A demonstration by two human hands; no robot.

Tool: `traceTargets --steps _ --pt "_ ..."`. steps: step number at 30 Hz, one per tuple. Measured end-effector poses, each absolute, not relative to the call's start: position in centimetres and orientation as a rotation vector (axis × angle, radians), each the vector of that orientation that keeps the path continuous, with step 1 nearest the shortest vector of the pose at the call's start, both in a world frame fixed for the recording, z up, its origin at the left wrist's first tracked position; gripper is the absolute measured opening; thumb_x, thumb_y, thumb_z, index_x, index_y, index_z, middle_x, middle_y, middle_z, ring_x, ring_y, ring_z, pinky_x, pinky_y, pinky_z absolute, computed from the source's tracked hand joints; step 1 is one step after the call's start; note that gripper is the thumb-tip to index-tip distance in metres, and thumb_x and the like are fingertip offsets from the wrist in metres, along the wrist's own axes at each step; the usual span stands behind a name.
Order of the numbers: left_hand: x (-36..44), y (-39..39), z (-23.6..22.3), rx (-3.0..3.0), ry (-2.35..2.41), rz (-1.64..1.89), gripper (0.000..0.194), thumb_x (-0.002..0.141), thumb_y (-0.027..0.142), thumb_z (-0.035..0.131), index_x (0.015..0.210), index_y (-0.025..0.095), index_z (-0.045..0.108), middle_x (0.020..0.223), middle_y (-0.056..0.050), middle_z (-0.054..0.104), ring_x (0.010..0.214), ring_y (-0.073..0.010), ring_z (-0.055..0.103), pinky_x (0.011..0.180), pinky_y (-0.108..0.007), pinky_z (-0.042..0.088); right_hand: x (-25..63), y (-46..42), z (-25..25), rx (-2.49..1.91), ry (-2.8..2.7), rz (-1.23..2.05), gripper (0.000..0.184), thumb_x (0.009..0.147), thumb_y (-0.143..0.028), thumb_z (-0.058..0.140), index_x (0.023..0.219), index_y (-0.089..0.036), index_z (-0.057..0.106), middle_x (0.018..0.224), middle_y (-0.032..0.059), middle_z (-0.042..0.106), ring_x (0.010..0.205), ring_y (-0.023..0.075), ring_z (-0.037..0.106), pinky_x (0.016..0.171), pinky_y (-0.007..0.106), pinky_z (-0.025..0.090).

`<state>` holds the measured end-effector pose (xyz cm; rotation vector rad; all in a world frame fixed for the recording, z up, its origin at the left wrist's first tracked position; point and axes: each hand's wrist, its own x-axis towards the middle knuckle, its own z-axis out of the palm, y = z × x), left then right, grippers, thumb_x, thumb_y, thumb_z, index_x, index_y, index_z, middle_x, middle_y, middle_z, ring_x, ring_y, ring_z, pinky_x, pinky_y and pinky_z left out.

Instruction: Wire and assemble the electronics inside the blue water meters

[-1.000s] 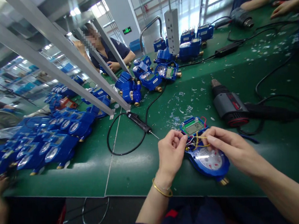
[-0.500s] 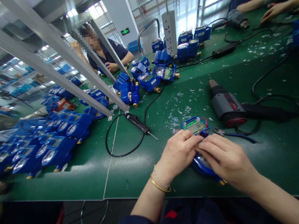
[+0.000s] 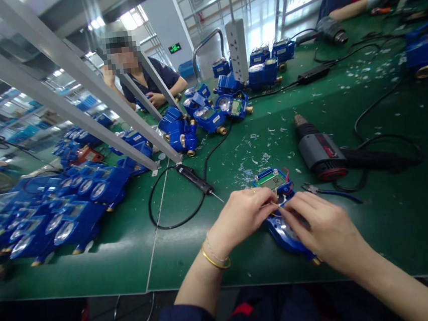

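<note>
Head camera, and look at this: the left hand pinches a thin yellowish wire between thumb and fingertips, while the right hand curls in from the other side, its fingertips right at that wire. Do they grip it? Can't tell from here! Directly beneath sits an opened blue water meter, its circuit board showing digits, on the green worktop. Just right, pliers lie beside a heat gun; to the left, a soldering iron rests in its looping cord, and blue meters crowd beyond.
</note>
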<state>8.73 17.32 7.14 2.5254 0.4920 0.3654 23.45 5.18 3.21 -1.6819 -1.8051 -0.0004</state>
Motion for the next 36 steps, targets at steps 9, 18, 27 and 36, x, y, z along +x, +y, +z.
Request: traceTargets --steps 9,18,27,36 --pt "8.8 16.9 5.3 2.109 0.578 0.692 0.012 0.086 0.029 0.068 0.080 0.021 0.074 0.080 -0.004 0.074 0.075 -0.0156 0.067 0.073 -0.026 0.052 23.0 6.0 3.2 -1.628 -1.660 0.243 0.023 0.098 -0.021 0.044 0.076 -0.019 0.050 0.073 0.0018 0.055 0.070 0.0150 0.050 0.066 0.029 0.034" --pt "9.6 15.7 3.7 1.744 0.788 0.863 0.008 0.078 0.026 0.074 0.074 0.019 0.076 0.073 -0.004 0.073 0.067 -0.0146 0.064 0.063 -0.024 0.050 22.9 6.4 3.5 -1.614 -1.539 0.375 0.026 0.097 -0.022 0.043 0.071 -0.019 0.049 0.069 0.0003 0.056 0.064 0.0124 0.052 0.062 0.025 0.037" --pt "10.3 14.8 3.2 1.612 0.913 0.957 0.011 0.078 0.024 0.072 0.070 0.017 0.074 0.068 -0.002 0.069 0.062 -0.0127 0.061 0.059 -0.023 0.048 22.9 6.6 3.5 -1.615 -1.537 0.406 0.027 0.096 -0.022 0.044 0.068 -0.020 0.045 0.068 -0.0003 0.056 0.060 0.0115 0.049 0.059 0.024 0.036" --pt "11.1 14.0 2.9 1.478 1.009 1.054 0.010 0.078 0.024 0.071 0.072 0.016 0.073 0.066 0.000 0.067 0.057 -0.0106 0.061 0.058 -0.021 0.049 22.7 6.8 3.4 -1.595 -1.558 0.402 0.026 0.096 -0.022 0.043 0.070 -0.020 0.048 0.070 0.0008 0.058 0.063 0.0130 0.052 0.061 0.025 0.037"
